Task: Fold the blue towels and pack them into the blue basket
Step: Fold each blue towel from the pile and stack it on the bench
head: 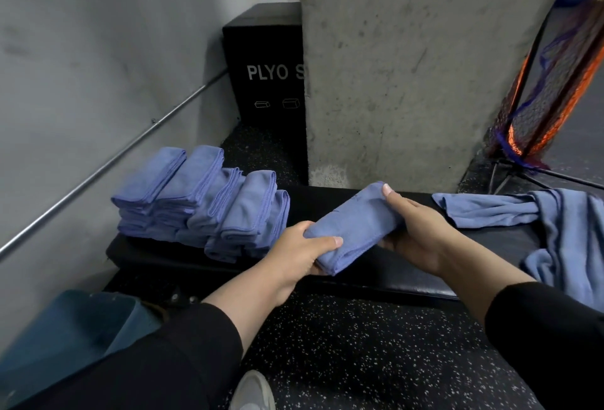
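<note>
A: so where's the folded towel (354, 228) right now?

B: up off the black tabletop (376, 274), held between both hands. left hand (302, 251) pinches the near end, thumb on top. right hand (416, 229) curls round the far end.

A: and the others?

B: stack of folded towels (202, 200) at the tabletop's left end, unfolded towels (536, 216) draped over the right end. blue bin thing (68, 337) sits bottom left on the floor.
</note>
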The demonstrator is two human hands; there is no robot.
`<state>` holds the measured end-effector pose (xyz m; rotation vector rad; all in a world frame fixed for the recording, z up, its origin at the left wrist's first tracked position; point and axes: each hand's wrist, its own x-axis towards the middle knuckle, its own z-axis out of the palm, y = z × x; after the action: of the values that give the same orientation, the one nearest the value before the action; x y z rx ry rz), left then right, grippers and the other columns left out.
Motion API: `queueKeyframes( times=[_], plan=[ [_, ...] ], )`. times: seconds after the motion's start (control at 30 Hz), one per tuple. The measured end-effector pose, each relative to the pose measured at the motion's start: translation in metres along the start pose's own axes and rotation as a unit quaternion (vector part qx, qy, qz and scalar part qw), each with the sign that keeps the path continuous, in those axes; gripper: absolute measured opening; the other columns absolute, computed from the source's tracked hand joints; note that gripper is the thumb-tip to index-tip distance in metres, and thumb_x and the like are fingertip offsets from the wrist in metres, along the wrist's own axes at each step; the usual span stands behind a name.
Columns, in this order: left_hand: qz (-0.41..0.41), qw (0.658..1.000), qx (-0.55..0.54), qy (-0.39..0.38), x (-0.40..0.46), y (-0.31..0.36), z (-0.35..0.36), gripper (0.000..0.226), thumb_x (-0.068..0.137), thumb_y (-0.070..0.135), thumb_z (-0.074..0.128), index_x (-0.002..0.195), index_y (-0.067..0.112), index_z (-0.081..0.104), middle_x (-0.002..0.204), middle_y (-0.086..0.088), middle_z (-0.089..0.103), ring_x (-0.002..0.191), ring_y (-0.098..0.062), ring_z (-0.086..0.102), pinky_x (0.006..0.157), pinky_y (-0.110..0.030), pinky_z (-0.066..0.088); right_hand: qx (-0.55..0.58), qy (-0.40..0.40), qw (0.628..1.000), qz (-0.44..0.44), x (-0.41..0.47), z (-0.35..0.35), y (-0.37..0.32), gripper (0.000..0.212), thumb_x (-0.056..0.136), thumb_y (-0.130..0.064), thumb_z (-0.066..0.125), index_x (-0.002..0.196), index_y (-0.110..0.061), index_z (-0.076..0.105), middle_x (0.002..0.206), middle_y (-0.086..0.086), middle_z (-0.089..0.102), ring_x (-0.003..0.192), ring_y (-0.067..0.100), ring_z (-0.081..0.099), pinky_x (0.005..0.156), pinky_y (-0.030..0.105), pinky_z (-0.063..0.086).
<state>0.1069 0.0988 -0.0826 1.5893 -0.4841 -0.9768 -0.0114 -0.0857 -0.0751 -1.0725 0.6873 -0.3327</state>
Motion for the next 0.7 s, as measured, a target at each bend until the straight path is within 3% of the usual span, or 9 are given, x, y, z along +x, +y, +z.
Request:
queueKeyframes(
  times=[0.17,0.3,0.43,0.57,0.63,0.7],
  plan=[
    [0.003,0.998,-0.047,0.038,-0.013,-0.003,-0.003,0.029,0.09,0.016,0.072,0.114,0.002,0.062,0.107,-0.019,0.073,0.087,-0.026,0.072,0.07,-0.035,0.06,0.059,0.003,0.998,0.005,-0.006,0.028,0.015,0.035,0.091,-0.016,0.071,0.123,-0.006,0.062,0.113,0.014,0.073,0.1,0.028,0.073,0.079,0.039,0.056],
    [-0.001,0.997,-0.068,0.043,-0.018,-0.004,-0.013,0.032,0.091,0.022,0.073,0.114,0.003,0.063,0.103,-0.02,0.074,0.081,-0.027,0.072,0.073,-0.038,0.06,0.064,0.035,0.997,-0.011,-0.001,0.042,0.017,0.028,0.091,-0.014,0.07,0.117,-0.003,0.064,0.108,0.013,0.075,0.092,0.026,0.074,0.078,0.037,0.057],
    [-0.037,0.999,-0.021,0.03,-0.024,-0.006,-0.024,0.038,0.089,0.034,0.075,0.115,0.01,0.062,0.102,-0.012,0.076,0.087,-0.028,0.076,0.083,-0.043,0.062,0.005,0.056,0.998,-0.009,0.013,0.053,0.026,0.027,0.09,-0.018,0.073,0.111,-0.002,0.067,0.104,0.014,0.075,0.088,0.026,0.071,0.077,0.038,0.058],
    [-0.02,0.983,0.155,0.097,-0.019,-0.015,-0.033,0.044,0.078,0.046,0.079,0.109,0.02,0.062,0.094,-0.001,0.075,0.083,-0.022,0.075,0.08,-0.045,0.062,-0.035,0.082,0.996,-0.009,0.034,0.059,0.037,0.025,0.09,-0.019,0.074,0.109,-0.004,0.069,0.099,0.013,0.076,0.093,0.028,0.073,0.085,0.043,0.059],
    [0.004,0.935,0.32,0.154,-0.016,-0.015,-0.04,0.047,0.075,0.056,0.075,0.104,0.023,0.061,0.089,0.004,0.072,0.082,-0.018,0.07,0.078,-0.037,0.058,-0.063,0.091,0.994,-0.014,0.047,0.062,0.041,0.025,0.088,-0.021,0.075,0.107,-0.006,0.07,0.097,0.011,0.077,0.093,0.028,0.074,0.086,0.045,0.059],
    [0.047,0.877,0.439,0.19,-0.017,-0.014,-0.045,0.033,0.083,0.053,0.07,0.096,0.025,0.057,0.088,0.005,0.068,0.085,-0.018,0.064,0.074,-0.031,0.048,-0.099,0.103,0.989,-0.022,0.062,0.065,0.045,0.027,0.085,-0.026,0.078,0.102,-0.006,0.071,0.094,0.011,0.077,0.091,0.029,0.073,0.086,0.046,0.059]
  ],
)
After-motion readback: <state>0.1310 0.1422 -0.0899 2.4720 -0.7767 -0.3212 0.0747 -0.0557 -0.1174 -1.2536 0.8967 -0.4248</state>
